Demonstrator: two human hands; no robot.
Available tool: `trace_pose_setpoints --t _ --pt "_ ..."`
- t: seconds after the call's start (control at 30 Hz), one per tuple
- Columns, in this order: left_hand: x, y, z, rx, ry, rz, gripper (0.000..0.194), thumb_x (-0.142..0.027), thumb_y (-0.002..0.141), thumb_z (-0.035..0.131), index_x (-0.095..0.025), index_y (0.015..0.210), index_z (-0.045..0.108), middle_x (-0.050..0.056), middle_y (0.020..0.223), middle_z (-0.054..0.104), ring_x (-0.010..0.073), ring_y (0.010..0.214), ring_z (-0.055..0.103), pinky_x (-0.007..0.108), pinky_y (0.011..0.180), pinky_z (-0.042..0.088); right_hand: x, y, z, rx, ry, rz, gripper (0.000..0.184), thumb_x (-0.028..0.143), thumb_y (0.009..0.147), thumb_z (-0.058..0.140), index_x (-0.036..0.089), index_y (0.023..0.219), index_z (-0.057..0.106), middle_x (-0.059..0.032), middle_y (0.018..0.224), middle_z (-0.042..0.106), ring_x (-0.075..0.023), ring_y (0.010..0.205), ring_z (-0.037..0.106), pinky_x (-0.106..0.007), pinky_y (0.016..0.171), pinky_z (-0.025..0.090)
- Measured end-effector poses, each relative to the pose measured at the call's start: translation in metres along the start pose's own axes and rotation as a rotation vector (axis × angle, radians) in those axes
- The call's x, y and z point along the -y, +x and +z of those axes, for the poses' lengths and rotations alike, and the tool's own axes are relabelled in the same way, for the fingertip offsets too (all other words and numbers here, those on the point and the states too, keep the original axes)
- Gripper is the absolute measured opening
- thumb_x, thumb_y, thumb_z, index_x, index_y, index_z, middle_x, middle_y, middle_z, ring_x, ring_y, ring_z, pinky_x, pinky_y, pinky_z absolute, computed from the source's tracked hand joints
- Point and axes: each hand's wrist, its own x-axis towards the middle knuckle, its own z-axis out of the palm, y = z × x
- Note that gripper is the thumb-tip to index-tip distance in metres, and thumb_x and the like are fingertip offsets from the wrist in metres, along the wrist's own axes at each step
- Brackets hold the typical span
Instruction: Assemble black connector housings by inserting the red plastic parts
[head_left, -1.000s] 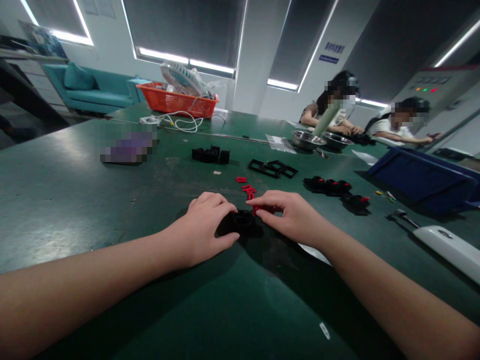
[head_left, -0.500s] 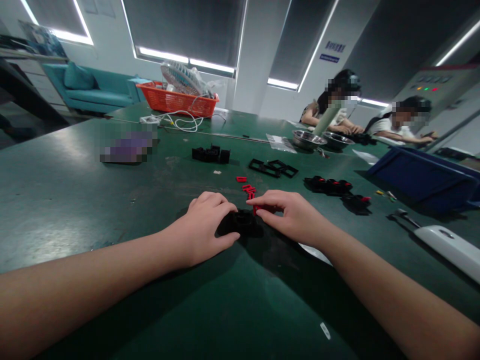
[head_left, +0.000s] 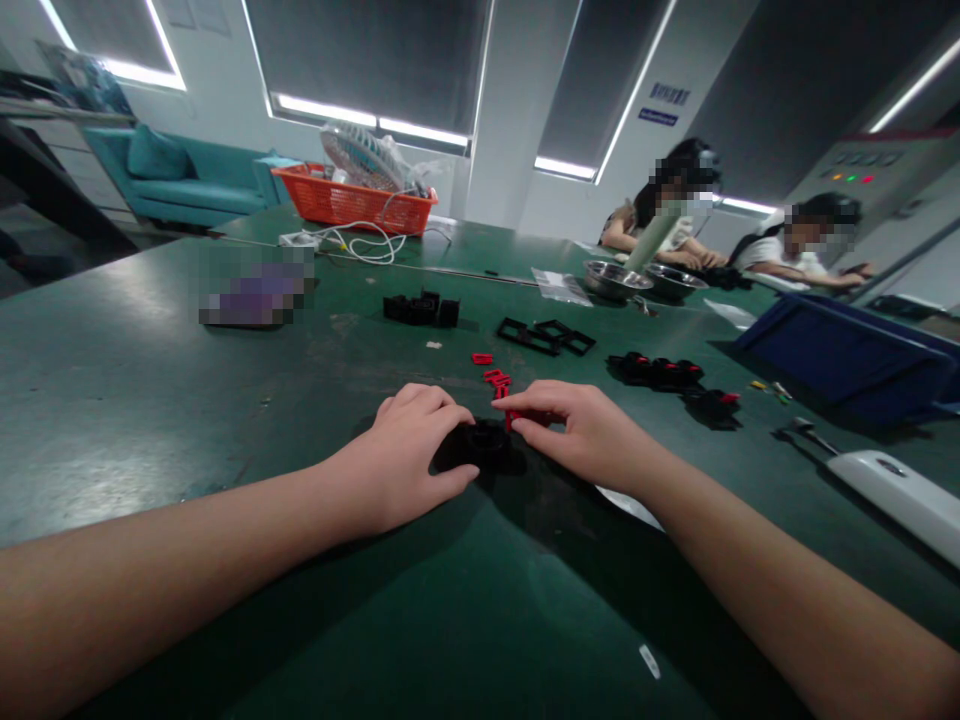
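Your left hand (head_left: pixel 416 455) curled around the black part (head_left: pixel 487 440) on the green table (head_left: pixel 465 620), while your right hand (head_left: pixel 574 430) pinched a red piece (head_left: pixel 509 419) just beside it, near the loose red pieces (head_left: pixel 495 378)

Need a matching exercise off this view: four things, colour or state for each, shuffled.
1. Left hand
2. Right hand
3. Basket
4. Bin

A. Blue, on the right
B. Fingers and thumb at a small red piece
C. Orange, on the far side
D. Fingers and thumb around a black part

Pairs: 1-D, 2-B, 3-C, 4-A
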Motion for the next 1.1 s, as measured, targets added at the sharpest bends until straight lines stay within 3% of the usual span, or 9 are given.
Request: trace_pose_setpoints --t 1.1 --pt "0.0018 -0.0006 0.0018 -0.016 0.005 0.009 0.036 -0.035 0.085 0.063 -0.017 0.115 0.063 0.012 0.115 0.061 0.0326 0.118 0.048 0.052 0.102 0.041 -0.0005 0.0001 0.0 0.008 -0.007 -0.005 0.031 0.013 0.086 0.058 0.014 0.113 0.073 -0.008 0.099 0.075 -0.0191 0.088 0.068 -0.032 0.079 0.051"
